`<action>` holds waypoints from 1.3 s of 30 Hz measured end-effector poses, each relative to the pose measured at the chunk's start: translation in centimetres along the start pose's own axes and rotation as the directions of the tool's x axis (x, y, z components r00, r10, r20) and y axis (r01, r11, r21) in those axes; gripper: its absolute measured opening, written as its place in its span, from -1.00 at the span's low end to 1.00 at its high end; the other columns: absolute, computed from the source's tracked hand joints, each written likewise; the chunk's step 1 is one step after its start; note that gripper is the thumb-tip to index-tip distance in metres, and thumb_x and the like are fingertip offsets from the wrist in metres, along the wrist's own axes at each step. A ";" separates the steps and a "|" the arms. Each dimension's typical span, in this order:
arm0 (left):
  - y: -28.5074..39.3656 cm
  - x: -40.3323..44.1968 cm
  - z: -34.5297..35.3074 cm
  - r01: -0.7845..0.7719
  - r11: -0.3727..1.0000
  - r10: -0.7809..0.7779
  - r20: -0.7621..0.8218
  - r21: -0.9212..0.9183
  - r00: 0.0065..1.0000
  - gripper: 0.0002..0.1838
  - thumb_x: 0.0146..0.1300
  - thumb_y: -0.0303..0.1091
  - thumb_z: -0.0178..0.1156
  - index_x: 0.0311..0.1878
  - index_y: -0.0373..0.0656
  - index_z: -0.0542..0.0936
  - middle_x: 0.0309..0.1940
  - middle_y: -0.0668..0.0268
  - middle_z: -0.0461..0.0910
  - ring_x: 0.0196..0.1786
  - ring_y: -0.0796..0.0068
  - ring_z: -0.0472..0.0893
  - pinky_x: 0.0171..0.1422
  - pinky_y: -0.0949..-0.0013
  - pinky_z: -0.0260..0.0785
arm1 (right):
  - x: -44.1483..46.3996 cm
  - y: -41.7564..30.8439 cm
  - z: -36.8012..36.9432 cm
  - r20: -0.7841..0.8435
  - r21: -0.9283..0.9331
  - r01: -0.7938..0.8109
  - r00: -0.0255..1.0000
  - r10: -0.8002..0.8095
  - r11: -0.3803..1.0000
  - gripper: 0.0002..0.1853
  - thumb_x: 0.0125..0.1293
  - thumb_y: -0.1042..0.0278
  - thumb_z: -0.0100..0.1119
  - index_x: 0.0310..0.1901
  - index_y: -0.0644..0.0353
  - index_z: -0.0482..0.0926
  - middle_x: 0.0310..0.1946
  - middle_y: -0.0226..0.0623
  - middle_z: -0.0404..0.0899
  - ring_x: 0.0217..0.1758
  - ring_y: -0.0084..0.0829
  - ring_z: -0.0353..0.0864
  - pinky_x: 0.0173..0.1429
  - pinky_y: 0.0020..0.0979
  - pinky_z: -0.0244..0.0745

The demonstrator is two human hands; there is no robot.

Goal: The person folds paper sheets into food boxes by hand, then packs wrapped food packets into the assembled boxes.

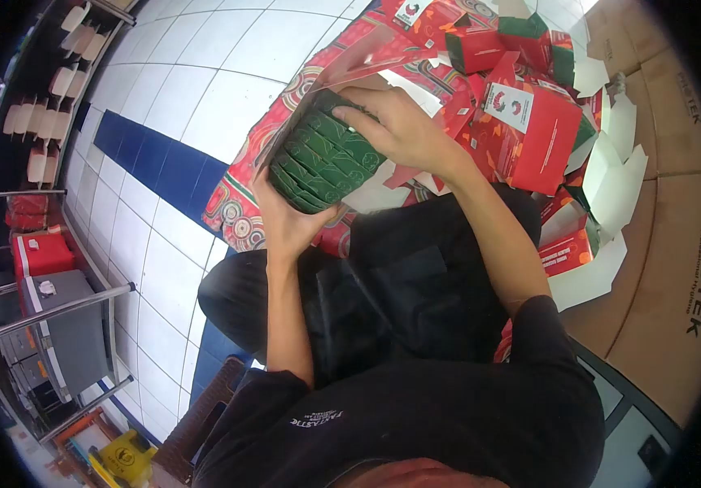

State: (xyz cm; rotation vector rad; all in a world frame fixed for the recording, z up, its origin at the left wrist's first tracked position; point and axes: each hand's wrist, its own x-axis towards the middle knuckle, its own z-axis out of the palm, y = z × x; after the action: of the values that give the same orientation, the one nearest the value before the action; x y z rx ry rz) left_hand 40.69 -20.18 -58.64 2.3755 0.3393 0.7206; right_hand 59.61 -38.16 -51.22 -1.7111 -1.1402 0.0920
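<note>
A stack of folded cardboard boxes (323, 154) with dark green patterned edges is between my two hands above my lap. My left hand (289, 220) is wrapped round its lower end, with the thumb along the near edge. At the upper right, my right hand (399, 130) grips the stack, thumb lying across the green edges and the other fingers partly hidden behind. Behind the stack, a patterned red sheet (240, 207) stretches across the floor. Just right of my right hand lies a red printed box (537, 134) with a white label.
Several red and green boxes pile up at the upper right, some with white flaps (615, 179) spread. Brown cartons (651, 268) line the right side. A metal rack (57, 313) with grey and red containers stands left. White tiled floor (187, 89) runs between, crossed by a blue strip (155, 167).
</note>
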 end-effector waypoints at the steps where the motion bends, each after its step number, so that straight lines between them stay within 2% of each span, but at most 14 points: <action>1: 0.1 0.0 0.0 -0.005 1.000 0.005 0.001 -0.008 1.000 0.34 -0.29 -0.16 0.82 0.53 -0.46 0.21 0.33 -0.06 0.39 0.41 -0.03 0.47 0.56 0.03 0.36 | 0.1 0.1 -0.1 0.029 0.007 0.018 0.999 -0.018 1.000 -0.66 0.63 0.30 0.18 0.21 0.39 0.70 -0.04 0.06 0.79 0.03 -0.06 0.78 0.18 -0.21 0.61; 5: 0.0 0.0 0.0 -0.020 1.000 0.020 0.007 -0.001 1.000 0.35 -0.27 -0.17 0.83 0.55 -0.41 0.18 0.35 -0.01 0.37 0.41 0.01 0.47 0.55 0.03 0.35 | 0.0 0.4 -0.8 0.033 -0.034 0.053 0.998 -0.052 0.998 -0.66 0.62 0.31 0.19 0.21 0.39 0.71 -0.02 0.02 0.80 0.06 -0.14 0.78 0.20 -0.24 0.62; 8: -0.6 -0.5 0.1 0.110 0.982 -0.111 0.005 -0.153 0.994 0.38 -0.26 -0.20 0.83 0.58 -0.35 0.12 0.37 0.05 0.34 0.43 0.08 0.45 0.55 0.03 0.36 | -0.3 2.2 -3.2 0.092 0.278 -0.150 0.987 0.129 0.949 -0.62 0.55 0.17 0.27 0.18 0.27 0.77 -0.06 -0.02 0.81 0.01 -0.11 0.79 0.15 -0.13 0.62; 10: -0.6 -0.5 -0.2 0.117 0.972 -0.118 0.009 -0.202 0.993 0.39 -0.26 -0.22 0.83 0.59 -0.33 0.10 0.37 0.06 0.33 0.45 0.11 0.43 0.57 0.03 0.37 | 0.4 4.4 -4.7 -0.186 0.080 -0.130 0.972 0.143 0.988 -0.60 0.53 0.18 0.31 0.24 0.24 0.78 -0.04 -0.09 0.85 -0.04 -0.26 0.80 0.13 -0.23 0.65; 14: 0.1 -0.4 -0.4 0.116 0.963 -0.112 0.031 -0.245 0.993 0.40 -0.27 -0.28 0.82 0.61 -0.28 0.08 0.41 0.07 0.30 0.49 0.15 0.38 0.62 0.04 0.35 | -0.3 5.5 -4.7 -0.398 -0.132 -0.288 0.892 0.215 0.949 -0.61 0.51 0.21 0.34 0.24 0.23 0.79 -0.03 -0.05 0.86 -0.06 -0.24 0.82 0.10 -0.23 0.65; 16: 0.2 -0.6 -0.5 0.094 0.965 -0.088 0.037 -0.246 0.995 0.40 -0.27 -0.29 0.82 0.61 -0.26 0.08 0.41 0.06 0.30 0.50 0.14 0.38 0.63 0.04 0.34 | -0.4 5.6 -5.0 -0.276 -0.075 -0.421 0.880 0.387 0.904 -0.60 0.49 0.26 0.35 0.26 0.21 0.79 -0.06 0.02 0.85 -0.11 -0.20 0.82 0.05 -0.23 0.66; 21: 0.6 -0.6 -0.9 0.110 0.959 -0.099 0.054 -0.260 0.994 0.39 -0.27 -0.31 0.80 0.62 -0.25 0.08 0.44 0.05 0.30 0.52 0.13 0.37 0.65 0.05 0.32 | -0.4 6.7 -5.6 -0.230 -0.049 -0.313 0.928 0.294 0.948 -0.63 0.53 0.27 0.36 0.15 0.42 0.77 -0.28 -0.14 0.83 -0.24 -0.48 0.73 -0.07 -0.31 0.62; 27: 0.1 -0.9 -0.7 0.065 0.965 -0.054 0.052 -0.252 0.997 0.39 -0.26 -0.32 0.80 0.63 -0.24 0.09 0.45 0.05 0.30 0.53 0.14 0.37 0.66 0.07 0.30 | -0.7 8.1 -6.0 -0.140 0.084 -0.323 0.933 0.332 0.943 -0.56 0.48 0.31 0.33 0.30 0.36 0.73 -0.15 0.03 0.87 -0.07 -0.33 0.87 0.04 -0.32 0.68; 30: -0.6 -0.9 -0.4 0.152 0.907 -0.138 0.064 -0.392 0.988 0.43 -0.31 -0.12 0.89 0.59 -0.30 0.16 0.43 0.07 0.33 0.51 0.13 0.37 0.65 0.08 0.22 | -0.5 7.5 -5.6 -0.061 -0.012 -0.361 0.931 0.360 0.932 -0.53 0.56 0.19 0.29 0.31 0.35 0.73 -0.02 -0.04 0.87 0.06 -0.35 0.85 0.18 -0.36 0.65; 32: -1.9 -1.2 0.2 0.180 0.872 -0.150 0.102 -0.456 0.984 0.38 -0.15 -0.19 0.85 0.64 -0.32 0.11 0.53 0.02 0.28 0.58 0.12 0.34 0.70 0.09 0.17 | -0.1 7.4 -5.2 -0.060 0.401 -0.411 0.880 0.471 0.819 -0.48 0.70 0.02 0.16 0.42 0.26 0.68 0.13 -0.25 0.81 0.16 -0.45 0.74 0.29 -0.37 0.61; 33: -2.1 -1.1 0.4 0.180 0.872 -0.151 0.100 -0.456 0.983 0.38 -0.15 -0.19 0.85 0.64 -0.32 0.11 0.53 0.02 0.28 0.58 0.12 0.34 0.70 0.09 0.17 | 0.0 6.7 -5.1 -0.059 0.402 -0.410 0.881 0.470 0.819 -0.48 0.70 0.02 0.16 0.42 0.26 0.68 0.13 -0.25 0.81 0.16 -0.45 0.74 0.29 -0.37 0.61; 35: -2.3 -0.9 0.9 0.420 0.598 -0.289 0.305 -0.682 0.907 0.37 -0.02 -0.27 0.80 0.70 -0.35 0.02 0.60 -0.02 0.24 0.65 0.09 0.31 0.75 0.10 0.13 | -0.1 5.2 -5.1 0.105 0.507 -0.596 0.760 0.641 0.623 -0.37 0.72 -0.13 0.09 0.54 0.19 0.55 0.31 -0.25 0.72 0.31 -0.42 0.68 0.41 -0.31 0.55; 36: -2.6 -0.6 1.0 0.439 0.640 -0.298 0.323 -0.631 0.898 0.32 0.08 -0.33 0.73 0.74 -0.36 0.00 0.62 -0.06 0.29 0.66 0.09 0.32 0.76 0.12 0.14 | -0.2 6.7 -4.9 0.164 0.506 -0.627 0.744 0.647 0.593 -0.36 0.69 -0.09 0.14 0.57 0.19 0.50 0.36 -0.23 0.67 0.33 -0.38 0.67 0.45 -0.27 0.53; 39: -4.9 0.9 2.3 0.556 0.547 -0.306 0.469 -0.625 0.828 0.26 0.12 -0.34 0.70 0.74 -0.37 0.06 0.61 -0.10 0.36 0.62 0.11 0.41 0.75 0.14 0.18 | -0.5 8.8 -2.0 0.003 0.406 -0.552 0.797 0.604 0.728 -0.41 0.65 0.03 0.15 0.53 0.22 0.53 0.40 -0.17 0.63 0.34 -0.35 0.66 0.44 -0.27 0.53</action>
State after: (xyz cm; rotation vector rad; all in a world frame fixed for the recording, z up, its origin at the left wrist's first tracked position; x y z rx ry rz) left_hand 42.48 -17.16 -62.90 1.4638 0.3895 0.1583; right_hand 66.04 -40.07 -57.28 -1.6193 -0.4042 0.5562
